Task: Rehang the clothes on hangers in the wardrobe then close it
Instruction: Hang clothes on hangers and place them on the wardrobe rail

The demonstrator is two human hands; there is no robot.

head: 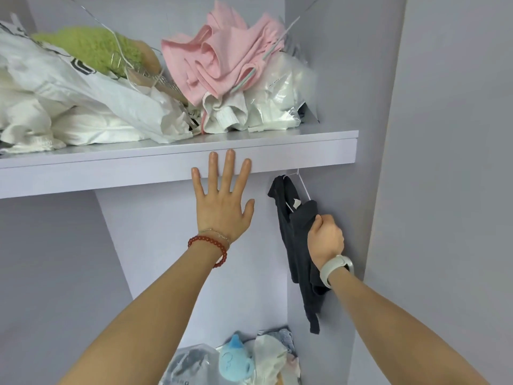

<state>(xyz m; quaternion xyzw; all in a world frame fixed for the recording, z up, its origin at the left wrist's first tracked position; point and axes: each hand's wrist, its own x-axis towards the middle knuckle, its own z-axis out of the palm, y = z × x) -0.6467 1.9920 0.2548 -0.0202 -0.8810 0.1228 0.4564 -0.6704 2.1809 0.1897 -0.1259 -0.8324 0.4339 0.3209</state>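
Observation:
A dark grey garment hangs on a thin white hanger just under the wardrobe shelf, close to the right inner wall. My right hand is closed around the garment's upper part. My left hand is spread flat, fingertips against the front edge of the shelf, holding nothing. The hanger's hook goes up behind the shelf edge and the rail is hidden.
On the shelf lie a pink garment, a green fluffy piece, white clothes and plastic bags, and wire hangers. At the wardrobe's bottom sits a pile with a blue soft toy. The right wardrobe panel stands close.

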